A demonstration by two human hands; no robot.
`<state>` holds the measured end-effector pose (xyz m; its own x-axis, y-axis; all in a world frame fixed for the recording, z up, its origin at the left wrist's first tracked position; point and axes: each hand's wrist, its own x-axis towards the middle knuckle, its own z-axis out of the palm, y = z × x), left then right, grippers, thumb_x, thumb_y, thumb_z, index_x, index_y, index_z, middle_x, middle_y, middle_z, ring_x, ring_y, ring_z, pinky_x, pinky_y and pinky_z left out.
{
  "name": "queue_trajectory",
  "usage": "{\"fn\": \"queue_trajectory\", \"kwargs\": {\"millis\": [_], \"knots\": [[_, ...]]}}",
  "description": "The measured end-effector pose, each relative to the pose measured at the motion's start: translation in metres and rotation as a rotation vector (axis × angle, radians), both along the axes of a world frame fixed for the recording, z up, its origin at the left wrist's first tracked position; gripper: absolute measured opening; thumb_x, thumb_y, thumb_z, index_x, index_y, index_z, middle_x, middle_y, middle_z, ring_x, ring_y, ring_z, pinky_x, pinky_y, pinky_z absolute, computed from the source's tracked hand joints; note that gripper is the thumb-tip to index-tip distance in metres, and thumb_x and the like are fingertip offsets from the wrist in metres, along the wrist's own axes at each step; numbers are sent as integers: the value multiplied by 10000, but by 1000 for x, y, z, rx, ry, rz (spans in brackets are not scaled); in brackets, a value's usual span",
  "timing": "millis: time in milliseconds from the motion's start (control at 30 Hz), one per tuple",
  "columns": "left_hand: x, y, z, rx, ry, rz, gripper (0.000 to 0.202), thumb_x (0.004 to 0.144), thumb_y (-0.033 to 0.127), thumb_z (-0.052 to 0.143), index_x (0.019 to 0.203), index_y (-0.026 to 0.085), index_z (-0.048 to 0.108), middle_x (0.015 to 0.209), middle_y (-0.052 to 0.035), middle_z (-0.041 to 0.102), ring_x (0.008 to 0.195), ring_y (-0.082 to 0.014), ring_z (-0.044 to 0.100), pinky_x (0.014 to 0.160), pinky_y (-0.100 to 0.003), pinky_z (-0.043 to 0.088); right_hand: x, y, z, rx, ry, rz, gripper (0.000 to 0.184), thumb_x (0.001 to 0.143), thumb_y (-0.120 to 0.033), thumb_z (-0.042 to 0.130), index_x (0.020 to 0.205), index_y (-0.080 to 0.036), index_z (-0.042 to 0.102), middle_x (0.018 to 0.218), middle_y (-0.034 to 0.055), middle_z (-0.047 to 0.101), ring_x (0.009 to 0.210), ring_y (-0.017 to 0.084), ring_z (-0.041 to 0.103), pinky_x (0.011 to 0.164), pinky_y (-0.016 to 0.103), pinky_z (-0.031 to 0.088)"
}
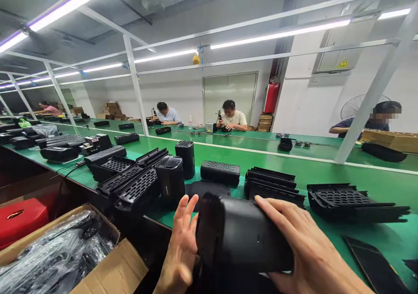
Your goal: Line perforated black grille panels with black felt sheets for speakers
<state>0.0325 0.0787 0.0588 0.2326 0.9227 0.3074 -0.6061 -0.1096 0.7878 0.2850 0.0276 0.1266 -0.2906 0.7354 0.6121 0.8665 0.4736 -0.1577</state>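
While workers sit at the far green benches, a right hand (pixel 303 246) grips a rounded black plastic speaker housing (pixel 241 237) at bottom centre, the open left hand (pixel 181 246) flat against its left end, near black perforated grille panels (pixel 130 185).

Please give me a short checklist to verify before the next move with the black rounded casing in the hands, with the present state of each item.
1. Right hand grips the black rounded plastic casing from the side: ok.
2. Left hand supports it: not ok, the open palm is beside the casing's end and the fingers are spread.
3. Casing is above the green bench, near its front edge: ok.
4. Space just ahead is free: not ok, a flat black pad lies there.
5. Inside of the casing: cannot tell.
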Motion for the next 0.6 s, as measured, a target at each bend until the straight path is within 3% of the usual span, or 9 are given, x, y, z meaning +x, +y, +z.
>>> {"fn": "queue_trajectory", "kwargs": {"millis": [33, 100, 200, 333, 400, 467, 600], "knots": [[-5, -1, 5, 67, 88, 16, 1363, 492, 649, 1015, 1645, 474, 309, 1703, -40, 400, 1547, -449, 393, 1230, -581, 420, 1, 2, 3, 10, -81, -5, 1151, 590, -116, 698, 1657, -354, 338, 1496, 111, 534, 1307, 408, 549, 1052, 614, 537], [-5, -2, 12, 138, 233, 16, 1283, 570, 514, 1026, 1642, 403, 330, 1573, -82, 539, 1410, -412, 555, 1172, -525, 483, 3, 4, 5, -2, -178, -2, 1138, 621, -112, 725, 1660, -367, 336, 1461, 116, 562, 1271, 404, 554, 1035, 646, 528], [5, -1, 13, 116, 217, 34, 1071, 692, 484, 937, 1596, 341, 381, 1339, -68, 668, 1199, -322, 672, 1042, -420, 556, 17, 1, 3, -88, -146, 18, 1091, 735, -163, 780, 1676, -410, 288, 1583, 83, 477, 1416, 396, 468, 1157, 674, 442], [7, 3, 6, 129, 120, 75, 987, 699, 483, 899, 1547, 344, 413, 1250, -61, 668, 1152, -313, 666, 935, -371, 577, 50, -10, -16, -245, 293, 12, 1015, 863, -553, 789, 1692, -427, 218, 1752, 42, 270, 1582, 410, 294, 1243, 643, 356], [5, 5, 5, 137, 119, 43, 975, 693, 470, 895, 1535, 347, 418, 1206, -62, 669, 1101, -316, 673, 906, -386, 582, 60, -14, -29, -362, 531, 12, 962, 883, -684, 705, 1683, -419, 242, 1735, 38, 327, 1564, 403, 342, 1243, 607, 362], [5, 6, 6, 136, 141, 8, 968, 687, 460, 895, 1525, 350, 424, 1161, -54, 670, 1047, -308, 678, 897, -397, 582, 60, -19, -37, -412, 680, -4, 921, 849, -721, 707, 1638, -413, 345, 1676, 28, 430, 1516, 394, 420, 1224, 539, 404], [11, 4, 6, 109, 132, -22, 982, 674, 451, 900, 1527, 361, 423, 1157, -51, 682, 1104, -347, 679, 901, -407, 583, 45, -28, -31, -424, 864, -62, 887, 747, -714, 785, 1527, -410, 492, 1517, 14, 578, 1352, 369, 579, 996, 361, 570]]}}
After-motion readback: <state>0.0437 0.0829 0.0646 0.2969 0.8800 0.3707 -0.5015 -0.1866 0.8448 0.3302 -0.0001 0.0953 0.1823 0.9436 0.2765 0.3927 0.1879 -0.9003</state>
